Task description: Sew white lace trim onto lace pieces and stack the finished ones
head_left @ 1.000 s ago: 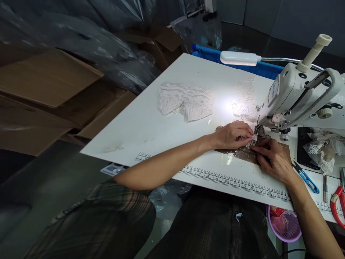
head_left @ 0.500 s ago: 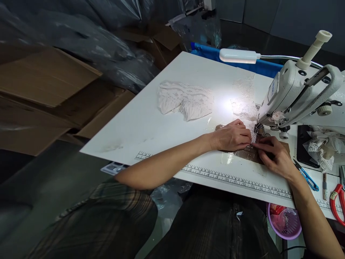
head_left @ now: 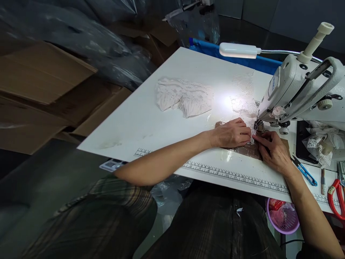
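White lace fabric [head_left: 244, 104] runs under the head of a white sewing machine [head_left: 289, 86], close to the presser foot [head_left: 256, 125]. My left hand [head_left: 235, 133] lies on the lace with its fingers curled, pressing it down beside the foot. At the lace's near right edge, my right hand [head_left: 273, 151] has thumb and forefinger brought together on it. Brown sheet material [head_left: 250, 150] lies beneath both hands. A second gathered lace piece [head_left: 184, 95] rests on the table to the left.
A lit lamp [head_left: 238, 50] hangs over the white table [head_left: 151, 118], which has a printed ruler. Blue thread snips [head_left: 306, 172], a pen-like tool [head_left: 322, 181] and red-handled scissors [head_left: 335, 196] lie at right. Below the edge is a purple basket [head_left: 283, 228]; cardboard boxes [head_left: 40, 75] stand left.
My right hand has moved slightly up and left, nearer the presser foot. The left hand stays on the lace. The whole view has shifted a little.
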Motion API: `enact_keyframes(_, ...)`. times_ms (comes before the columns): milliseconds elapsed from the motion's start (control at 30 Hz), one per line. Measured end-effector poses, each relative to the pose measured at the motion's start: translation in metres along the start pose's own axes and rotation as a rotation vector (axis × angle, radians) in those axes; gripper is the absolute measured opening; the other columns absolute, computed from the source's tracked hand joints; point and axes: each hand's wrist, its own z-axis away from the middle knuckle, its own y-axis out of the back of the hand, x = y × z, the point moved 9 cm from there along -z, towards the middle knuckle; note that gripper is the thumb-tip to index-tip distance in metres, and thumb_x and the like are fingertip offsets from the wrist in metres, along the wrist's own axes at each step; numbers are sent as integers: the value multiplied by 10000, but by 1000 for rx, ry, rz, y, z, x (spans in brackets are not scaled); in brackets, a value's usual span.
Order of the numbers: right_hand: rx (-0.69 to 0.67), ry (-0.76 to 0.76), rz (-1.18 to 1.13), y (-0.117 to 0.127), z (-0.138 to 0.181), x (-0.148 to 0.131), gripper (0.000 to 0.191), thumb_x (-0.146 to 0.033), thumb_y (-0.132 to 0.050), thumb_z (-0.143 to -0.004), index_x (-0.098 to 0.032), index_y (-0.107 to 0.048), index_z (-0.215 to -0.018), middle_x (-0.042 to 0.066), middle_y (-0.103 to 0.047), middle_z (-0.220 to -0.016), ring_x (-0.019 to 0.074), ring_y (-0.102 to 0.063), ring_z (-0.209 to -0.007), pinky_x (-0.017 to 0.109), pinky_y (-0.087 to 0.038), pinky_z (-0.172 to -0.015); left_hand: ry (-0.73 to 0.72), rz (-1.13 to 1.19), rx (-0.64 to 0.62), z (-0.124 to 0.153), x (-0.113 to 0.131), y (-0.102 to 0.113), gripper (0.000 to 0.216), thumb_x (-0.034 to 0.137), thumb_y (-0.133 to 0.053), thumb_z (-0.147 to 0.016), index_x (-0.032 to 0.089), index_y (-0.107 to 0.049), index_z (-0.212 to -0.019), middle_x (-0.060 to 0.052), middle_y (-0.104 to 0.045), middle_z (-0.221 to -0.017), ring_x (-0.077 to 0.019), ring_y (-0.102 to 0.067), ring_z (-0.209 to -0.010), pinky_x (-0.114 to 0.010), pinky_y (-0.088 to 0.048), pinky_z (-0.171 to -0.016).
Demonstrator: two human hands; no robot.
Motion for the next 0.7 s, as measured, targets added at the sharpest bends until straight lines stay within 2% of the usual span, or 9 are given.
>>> enact_keyframes(200,-27,43,17,1,-1,-4,371,-251,-464,-946,-290,-721,-1212,107,-565,-1082,207,-567,-895,375,-550,-790,-6,8,-90,3,7,-1,256,286,-505,-976,200,-735,-903,-58,-733,-985,-173,-619,-847,-378,-434,-932)
enact_keyframes(333,-41,36,49,1,-1,-6,376,-255,-467,-947,-291,-709,-1234,108,-572,-1088,209,-571,-891,380,-553,-798,-4,-3,-77,1,8,2,240,277,-524,-922,212,-734,-825,-42,-737,-937,-175,-609,-797,-436,-372,-1027)
enact_keyframes(533,-62,7,85,0,-3,-7,364,-262,-475,-935,-279,-724,-1200,106,-586,-1078,214,-582,-887,380,-560,-779,-9,117,-57,-3,0,3,207,333,-574,-846,212,-742,-857,-52,-736,-905,-197,-605,-783,-389,-423,-872)
enact_keyframes(700,-108,-37,120,0,-6,-7,385,-252,-462,-929,-266,-709,-1224,107,-596,-1084,212,-595,-883,351,-556,-736,17,113,-80,0,-2,4,227,360,-579,-844,224,-742,-926,-48,-736,-983,-202,-608,-811,-413,-406,-931)
